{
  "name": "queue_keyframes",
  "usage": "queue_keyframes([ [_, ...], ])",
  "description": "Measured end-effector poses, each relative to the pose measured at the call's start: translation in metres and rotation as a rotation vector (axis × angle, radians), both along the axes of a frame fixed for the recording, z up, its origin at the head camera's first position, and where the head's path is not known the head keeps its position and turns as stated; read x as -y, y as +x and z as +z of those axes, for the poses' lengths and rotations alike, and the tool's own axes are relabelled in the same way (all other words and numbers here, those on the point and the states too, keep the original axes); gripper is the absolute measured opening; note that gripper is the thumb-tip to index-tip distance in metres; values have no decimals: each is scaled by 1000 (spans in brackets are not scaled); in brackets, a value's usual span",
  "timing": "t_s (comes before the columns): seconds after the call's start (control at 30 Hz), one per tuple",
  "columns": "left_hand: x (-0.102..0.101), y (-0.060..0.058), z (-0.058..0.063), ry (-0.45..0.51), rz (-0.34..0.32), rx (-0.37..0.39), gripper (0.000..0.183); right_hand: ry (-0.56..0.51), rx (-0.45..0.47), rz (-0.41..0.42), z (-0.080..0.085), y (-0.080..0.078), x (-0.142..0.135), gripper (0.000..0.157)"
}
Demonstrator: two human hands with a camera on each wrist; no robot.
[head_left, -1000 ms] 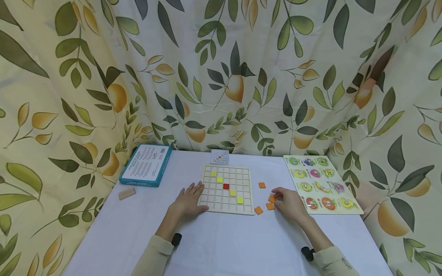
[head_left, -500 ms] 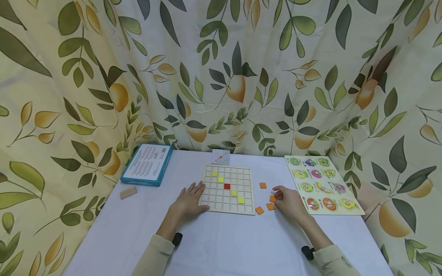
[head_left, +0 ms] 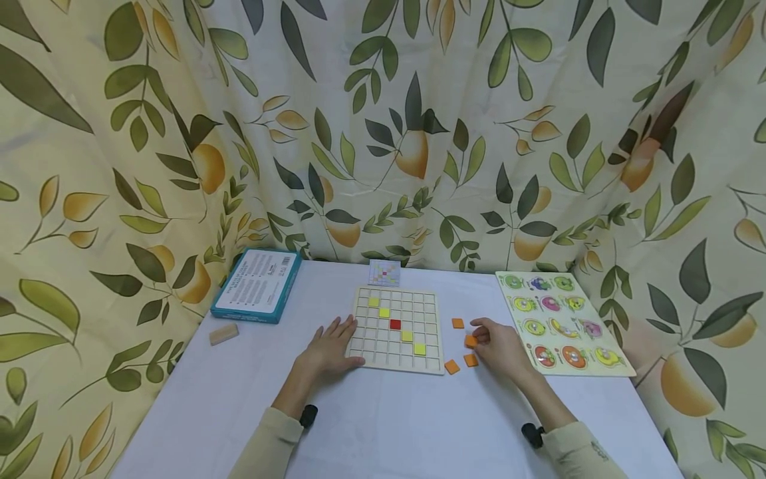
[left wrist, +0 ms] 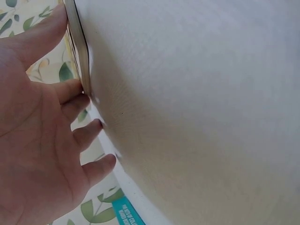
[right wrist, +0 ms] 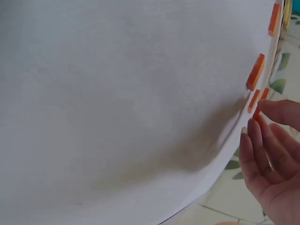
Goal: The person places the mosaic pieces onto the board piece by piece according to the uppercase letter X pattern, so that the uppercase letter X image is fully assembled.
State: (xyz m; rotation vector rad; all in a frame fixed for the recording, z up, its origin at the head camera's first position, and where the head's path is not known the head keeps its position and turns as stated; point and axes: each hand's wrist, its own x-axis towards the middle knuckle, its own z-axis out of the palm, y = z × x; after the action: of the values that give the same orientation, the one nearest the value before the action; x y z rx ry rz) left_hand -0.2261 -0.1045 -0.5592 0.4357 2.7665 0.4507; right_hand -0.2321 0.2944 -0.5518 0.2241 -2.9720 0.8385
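My left hand (head_left: 328, 351) rests with fingers spread at the left edge of a pale square grid board (head_left: 377, 346). In the left wrist view, its thumb and fingers lie along the board's edge (left wrist: 80, 47). A red tile (head_left: 395, 324) sits on the board, with yellow tiles (head_left: 407, 336) in a diagonal on both sides of it. Right of the board, my right hand (head_left: 499, 349) pinches an orange square tile (head_left: 471, 340) between thumb and fingertips. Other orange tiles lie close by: one behind (head_left: 457, 323), one in front (head_left: 471, 360) and one nearer the board (head_left: 451, 366).
A small printed pattern card (head_left: 384, 273) lies behind the board. At the right is a board of fruit pictures (head_left: 565, 319). A teal-edged box (head_left: 257, 286) and a small wooden block (head_left: 224, 334) are at the left. Leaf-patterned curtains (head_left: 383, 133) surround the white table (head_left: 395, 432).
The right hand's orange tile has shifted slightly away from me and towards the board. The left hand stays put at the board's edge. The head view has drifted a little.
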Motion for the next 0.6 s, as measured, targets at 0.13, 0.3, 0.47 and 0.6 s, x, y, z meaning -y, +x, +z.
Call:
queue_keyframes([
  [0.13,0,0,1,-6,6,2,94,-17,-6,7,3,-7,5,46],
  [0.3,0,1,4,-6,19,5,94,-41,-5,17,6,-17,13,45],
  [0.47,0,1,3,-6,12,8,93,-65,-10,36,8,-24,21,46],
  [0.6,0,0,0,-13,10,16,93,-76,-5,44,9,-29,27,46],
])
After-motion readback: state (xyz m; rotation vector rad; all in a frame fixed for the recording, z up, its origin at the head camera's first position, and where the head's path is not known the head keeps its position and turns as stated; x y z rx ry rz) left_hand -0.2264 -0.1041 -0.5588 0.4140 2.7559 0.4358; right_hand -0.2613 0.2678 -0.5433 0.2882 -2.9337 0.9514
